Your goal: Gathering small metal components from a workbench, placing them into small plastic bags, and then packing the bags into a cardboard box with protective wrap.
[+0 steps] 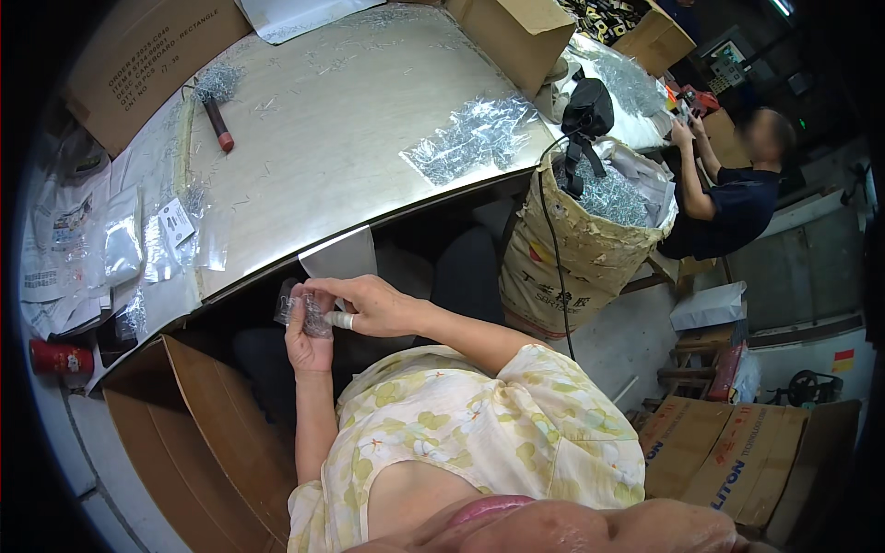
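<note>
Just off the table's front edge, my left hand (pixel 311 347) is closed around a small clear plastic bag (pixel 318 313) with thin shiny metal pieces in it. My right hand (pixel 383 309) reaches across from the right, its fingers closed on the same bag near the top. A white wrap covers one finger of that hand. A pale sheet (pixel 343 255) hangs at the table edge just beyond both hands. The fingers partly hide the bag, so its opening cannot be made out.
Loose metal pins (pixel 475 138) lie heaped on the metal-topped table (pixel 304 175). A red-tipped dark rod (pixel 218 124) carries a pin clump. Left are clear bags (pixel 123 235); below, an open carton (pixel 198 433). A sack of pins (pixel 590 249) stands right, near another person (pixel 737 198).
</note>
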{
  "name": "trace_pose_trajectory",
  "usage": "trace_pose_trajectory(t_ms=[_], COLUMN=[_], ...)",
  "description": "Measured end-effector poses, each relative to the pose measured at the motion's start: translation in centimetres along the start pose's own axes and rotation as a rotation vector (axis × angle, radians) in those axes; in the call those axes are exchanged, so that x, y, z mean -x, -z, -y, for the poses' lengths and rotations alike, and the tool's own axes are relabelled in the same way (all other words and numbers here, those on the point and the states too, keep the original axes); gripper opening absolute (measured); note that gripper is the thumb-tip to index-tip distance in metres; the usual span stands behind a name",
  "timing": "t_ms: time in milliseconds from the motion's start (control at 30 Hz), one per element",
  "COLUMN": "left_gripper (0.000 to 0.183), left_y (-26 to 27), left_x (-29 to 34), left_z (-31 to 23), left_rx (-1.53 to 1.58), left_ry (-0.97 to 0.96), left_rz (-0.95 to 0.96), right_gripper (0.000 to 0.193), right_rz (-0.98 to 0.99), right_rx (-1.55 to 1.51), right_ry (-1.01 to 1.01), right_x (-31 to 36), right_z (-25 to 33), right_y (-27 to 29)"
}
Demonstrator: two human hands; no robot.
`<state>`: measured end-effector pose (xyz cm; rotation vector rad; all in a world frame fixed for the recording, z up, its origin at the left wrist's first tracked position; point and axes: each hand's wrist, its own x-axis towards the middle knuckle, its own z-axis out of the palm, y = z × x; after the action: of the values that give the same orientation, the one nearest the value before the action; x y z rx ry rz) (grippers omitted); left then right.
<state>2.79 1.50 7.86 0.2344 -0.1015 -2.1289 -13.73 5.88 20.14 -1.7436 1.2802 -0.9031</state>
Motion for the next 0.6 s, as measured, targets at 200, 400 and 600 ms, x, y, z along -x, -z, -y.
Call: trace_pose_trajectory(t_ms=[200, 400, 600], left_gripper=[0.037, 0.061, 0.064], left_y=[4.9, -3.0, -3.2], left_x=[0.7, -0.6, 0.2], left_z=[-0.7, -0.1, 0.1], left_rx=[-0.059, 0.171, 0.128], left_ry=[-0.025, 0.067, 0.080], left_rz=[-0.047, 0.113, 0.035], right_gripper=[0.053, 0.031, 0.025], right_rz=[0.012, -0.263, -0.321], right_rx=[-0.027, -0.222, -0.349], right_ry=[0.024, 0.085, -0.252], right_x=[0.0, 0.0, -0.6], right_z=[-0.9, -3.0, -4.7], right_y=[-1.5, -0.8, 0.0])
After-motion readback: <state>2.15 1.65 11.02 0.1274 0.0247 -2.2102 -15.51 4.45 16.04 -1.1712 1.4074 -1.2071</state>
